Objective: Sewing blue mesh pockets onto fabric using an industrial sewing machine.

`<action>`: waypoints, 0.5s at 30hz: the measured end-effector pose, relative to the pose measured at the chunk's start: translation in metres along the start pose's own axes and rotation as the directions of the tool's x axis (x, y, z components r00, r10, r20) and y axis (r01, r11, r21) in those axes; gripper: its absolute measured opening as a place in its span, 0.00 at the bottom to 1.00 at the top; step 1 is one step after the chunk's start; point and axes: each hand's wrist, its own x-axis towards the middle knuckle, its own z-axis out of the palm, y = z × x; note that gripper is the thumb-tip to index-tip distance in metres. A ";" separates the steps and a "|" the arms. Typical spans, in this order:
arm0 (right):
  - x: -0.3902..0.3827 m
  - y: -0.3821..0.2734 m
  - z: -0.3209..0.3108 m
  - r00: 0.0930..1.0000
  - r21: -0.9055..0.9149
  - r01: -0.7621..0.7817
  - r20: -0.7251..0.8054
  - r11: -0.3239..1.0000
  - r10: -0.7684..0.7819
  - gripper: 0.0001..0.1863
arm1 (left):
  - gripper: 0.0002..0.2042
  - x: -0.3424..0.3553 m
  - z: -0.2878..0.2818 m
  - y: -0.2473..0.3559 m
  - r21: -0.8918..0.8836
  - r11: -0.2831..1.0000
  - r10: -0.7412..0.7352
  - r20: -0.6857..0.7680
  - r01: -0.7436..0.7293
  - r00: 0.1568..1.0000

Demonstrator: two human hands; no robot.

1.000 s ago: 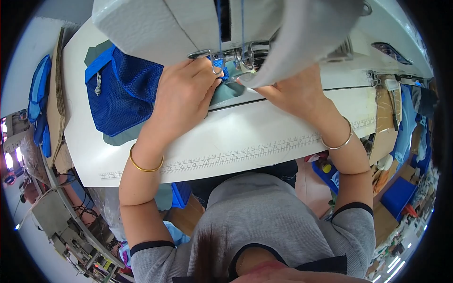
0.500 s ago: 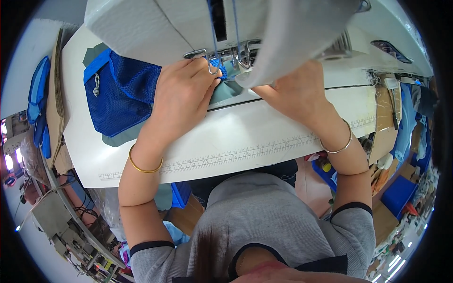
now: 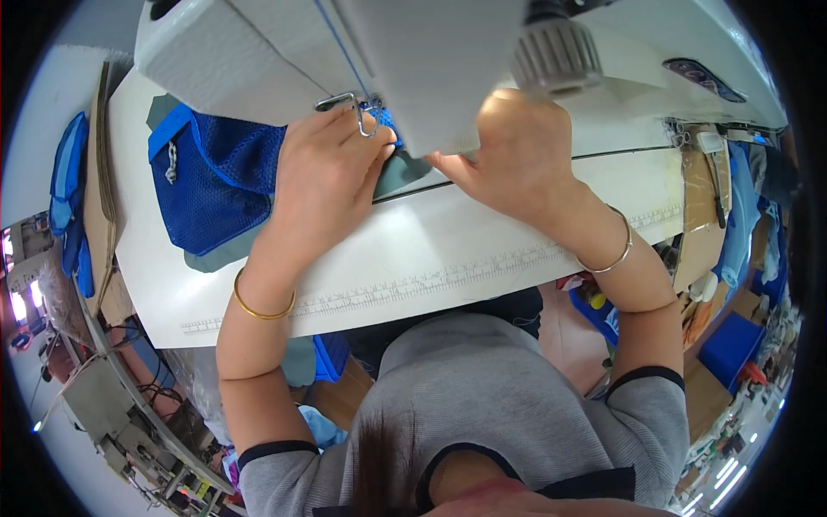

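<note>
A blue mesh piece (image 3: 215, 189) with a knotted pale cord lies left of the sewing machine's needle area, on top of grey-green fabric (image 3: 401, 173). My left hand (image 3: 327, 172) is closed on the blue mesh edge, thumb and fingertips pressed together beside the wire thread guide (image 3: 370, 121). Blue thread runs down to that spot. My right hand (image 3: 521, 151) is curled at the right of the white machine head (image 3: 431, 77). Its thumb points at the grey-green fabric's edge; the machine head hides the other fingertips and whatever they hold.
The white machine table (image 3: 431, 233) carries a printed ruler strip (image 3: 413, 284) along its near edge. A ridged grey knob (image 3: 558, 56) juts from the machine. Scissors and a tool rest on cardboard (image 3: 699, 207) at right. Blue pieces (image 3: 69, 181) hang at left; a blue bin (image 3: 730, 349) stands lower right.
The view has shifted, so the machine head now covers more of the needle area. My right hand has drawn slightly back and its knuckles show. My left hand keeps its hold on the mesh.
</note>
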 end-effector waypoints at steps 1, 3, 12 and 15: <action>0.000 0.001 0.001 1.000 0.001 0.001 -0.001 1.000 -0.001 0.21 | 0.06 0.000 0.000 -0.001 -0.009 1.000 -0.004 -0.008 0.004 1.000; 0.000 0.005 0.004 0.997 -0.002 0.049 -0.052 0.999 -0.049 0.21 | 0.06 0.001 0.001 -0.003 -0.022 1.000 -0.009 0.003 0.009 1.000; 0.009 0.010 0.006 0.977 0.005 0.148 -0.156 0.989 -0.145 0.20 | 0.04 -0.001 0.003 -0.004 -0.022 0.999 -0.029 0.024 0.029 0.999; 0.004 0.011 0.002 0.985 -0.032 0.174 -0.015 0.984 -0.175 0.20 | 0.04 -0.004 0.002 -0.006 -0.055 0.998 -0.032 0.016 0.033 0.999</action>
